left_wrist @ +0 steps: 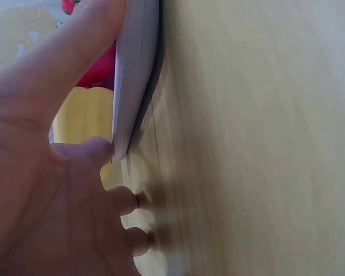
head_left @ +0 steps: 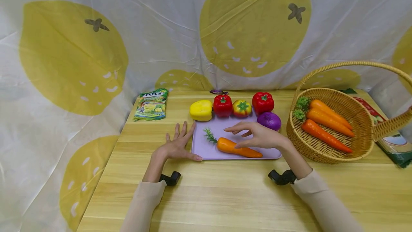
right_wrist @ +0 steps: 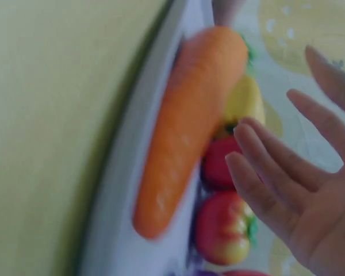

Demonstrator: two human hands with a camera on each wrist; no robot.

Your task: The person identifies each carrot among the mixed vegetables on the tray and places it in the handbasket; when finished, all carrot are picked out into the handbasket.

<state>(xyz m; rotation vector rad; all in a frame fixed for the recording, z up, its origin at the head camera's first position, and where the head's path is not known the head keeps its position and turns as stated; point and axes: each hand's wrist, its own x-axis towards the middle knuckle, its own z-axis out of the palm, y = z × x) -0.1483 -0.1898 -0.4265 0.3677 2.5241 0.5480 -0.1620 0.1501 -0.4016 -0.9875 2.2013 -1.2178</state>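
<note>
On a pale purple tray (head_left: 206, 152) lies an orange carrot (head_left: 229, 146) with a green top, its tip toward the right. My left hand (head_left: 175, 148) is spread at the tray's left edge, thumb and index finger touching the rim (left_wrist: 126, 86). Above the carrot hovers my right hand (head_left: 257, 135), fingers loosely bent and holding nothing. In the right wrist view, a gap shows between those fingers (right_wrist: 264, 195) and the carrot (right_wrist: 187, 126). Along the tray's back stand a yellow bell pepper (head_left: 201, 110), two red ones (head_left: 222, 106), a red-yellow fruit (head_left: 242, 108) and a purple onion (head_left: 269, 121).
A wicker basket (head_left: 291, 137) with a tall handle stands at the right, with several carrots (head_left: 329, 117) inside. Behind it lies a green-and-red package (head_left: 397, 146). A green snack bag (head_left: 150, 105) lies at the back left, and a small dark wrapped item (head_left: 219, 92) by the curtain (head_left: 161, 46).
</note>
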